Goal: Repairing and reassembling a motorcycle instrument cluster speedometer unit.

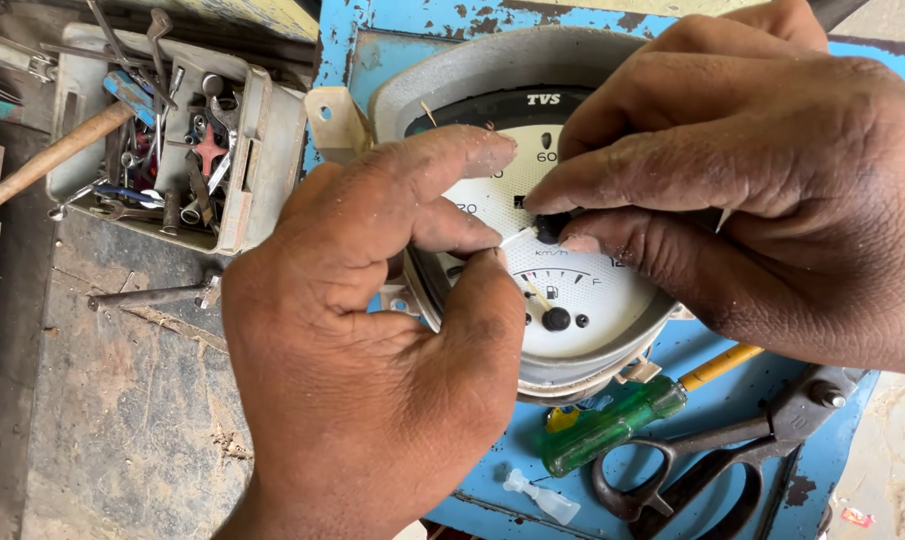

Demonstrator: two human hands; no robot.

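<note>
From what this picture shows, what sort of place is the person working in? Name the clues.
Probably a small vehicle repair workshop. Both hands work on a round white speedometer unit on a chipped blue metal bench. A tray of spanners and loose tools, a green-handled screwdriver and heavy scissors lie nearby.

Dial face [572, 290] partly behind hands

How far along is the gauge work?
Done: the speedometer cluster lies with its white dial exposed, no lens visible over it. In hand: left hand steadies the dial edge; right hand pinches the small black hub at the dial centre. Left: the green-handled screwdriver and scissors lie unused below; no cover in sight.
</note>
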